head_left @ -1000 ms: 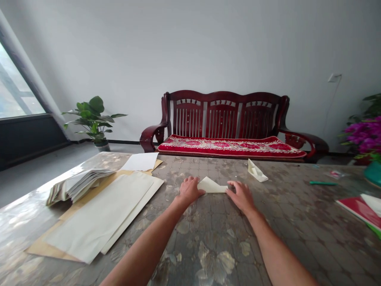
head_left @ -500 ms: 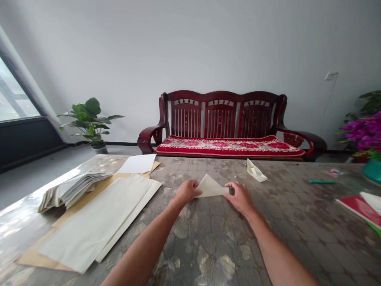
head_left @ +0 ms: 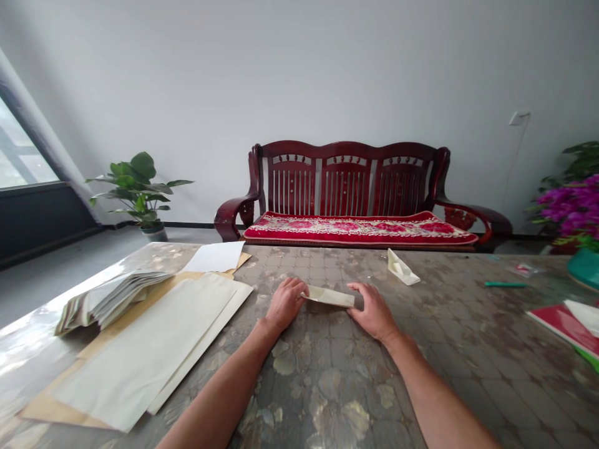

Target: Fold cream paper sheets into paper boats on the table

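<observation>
A cream folded paper (head_left: 330, 297) is tilted just above the patterned tabletop, its long narrow band facing me. My left hand (head_left: 286, 303) is closed on its left end, the fingertips partly hidden behind the paper. At the right end, my right hand (head_left: 373, 310) has thumb and forefinger spread, one above and one below the paper's corner. A gap shows between them, and whether the thumb touches the paper is hard to see. Beyond my right hand rests a finished-looking paper boat (head_left: 402, 269).
To the left lie large cream sheets (head_left: 154, 340) on brown paper, a fanned stack of papers (head_left: 110, 299) and a white sheet (head_left: 216, 256). At right are a green pen (head_left: 505, 284), a red booklet (head_left: 564, 327) and a teal flower pot (head_left: 584, 269). A wooden bench (head_left: 346, 181) stands behind the table.
The folded paper has turned: its triangular peak, upright before, no longer shows and a narrow band faces me. My right fingers have spread apart, and my left hand has turned more palm-down.
</observation>
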`<state>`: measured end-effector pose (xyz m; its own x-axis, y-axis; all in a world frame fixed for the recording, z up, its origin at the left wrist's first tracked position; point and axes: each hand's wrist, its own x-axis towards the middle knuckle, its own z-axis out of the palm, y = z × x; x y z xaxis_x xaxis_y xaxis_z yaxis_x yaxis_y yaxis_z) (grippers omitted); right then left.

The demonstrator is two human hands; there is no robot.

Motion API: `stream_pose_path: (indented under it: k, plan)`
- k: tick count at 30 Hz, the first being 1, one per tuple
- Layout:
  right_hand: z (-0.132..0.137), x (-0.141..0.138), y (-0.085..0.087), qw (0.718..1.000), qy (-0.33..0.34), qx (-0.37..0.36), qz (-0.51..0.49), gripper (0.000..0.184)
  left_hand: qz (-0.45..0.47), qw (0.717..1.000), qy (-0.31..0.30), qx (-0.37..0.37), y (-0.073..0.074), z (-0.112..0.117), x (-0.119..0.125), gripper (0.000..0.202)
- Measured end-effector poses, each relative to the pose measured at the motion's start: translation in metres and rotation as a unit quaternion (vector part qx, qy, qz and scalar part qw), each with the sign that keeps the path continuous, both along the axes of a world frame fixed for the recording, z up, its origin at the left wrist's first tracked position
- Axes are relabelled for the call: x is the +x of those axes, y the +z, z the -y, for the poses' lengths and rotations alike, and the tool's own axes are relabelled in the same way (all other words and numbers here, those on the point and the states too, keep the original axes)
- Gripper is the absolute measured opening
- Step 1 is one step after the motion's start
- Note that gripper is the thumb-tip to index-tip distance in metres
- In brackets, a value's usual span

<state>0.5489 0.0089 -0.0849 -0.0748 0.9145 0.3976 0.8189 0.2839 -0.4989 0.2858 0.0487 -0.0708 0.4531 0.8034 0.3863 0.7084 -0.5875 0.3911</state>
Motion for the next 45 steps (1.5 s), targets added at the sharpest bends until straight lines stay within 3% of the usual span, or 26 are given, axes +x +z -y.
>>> stream_pose_path:
  k: [8,15,18,21,23,25,29,34,45]
  plan:
    - [0.003,-0.001,-0.002,0.993,0.097,0.05,-0.052,0.042,-0.004,0.998,-0.064,0.01,-0.001,-0.003,-0.004,0.034]
    - [0.005,-0.003,-0.002,0.994,0.101,0.038,0.017,0.036,-0.015,0.998,-0.066,-0.005,-0.001,0.001,-0.012,0.045]
    - [0.006,-0.003,-0.004,0.992,0.107,0.036,0.046,0.031,0.004,1.0,-0.023,0.001,0.004,0.009,-0.011,0.054]
    - [0.006,-0.004,-0.005,0.99,0.113,0.041,0.066,0.027,0.043,0.999,0.005,0.029,0.015,0.025,0.0,0.05]
    - [0.006,-0.005,-0.005,0.99,0.112,0.047,0.076,0.026,0.029,0.998,-0.045,0.03,0.021,0.039,0.013,0.042]
    - [0.006,-0.005,-0.004,0.989,0.114,0.048,0.082,0.025,-0.014,0.998,-0.051,0.026,0.024,0.052,0.027,0.028]
    - [0.007,-0.005,-0.002,0.989,0.116,0.044,0.079,0.025,-0.089,0.996,0.005,-0.012,0.013,0.063,0.043,0.03]
    - [0.007,-0.004,-0.003,0.992,0.11,0.044,0.049,0.024,-0.116,0.993,-0.018,-0.031,-0.003,0.054,0.04,0.027]
    - [0.002,0.004,-0.009,0.991,0.106,0.048,-0.064,0.033,-0.116,0.992,-0.039,-0.022,-0.001,0.045,0.036,0.027]
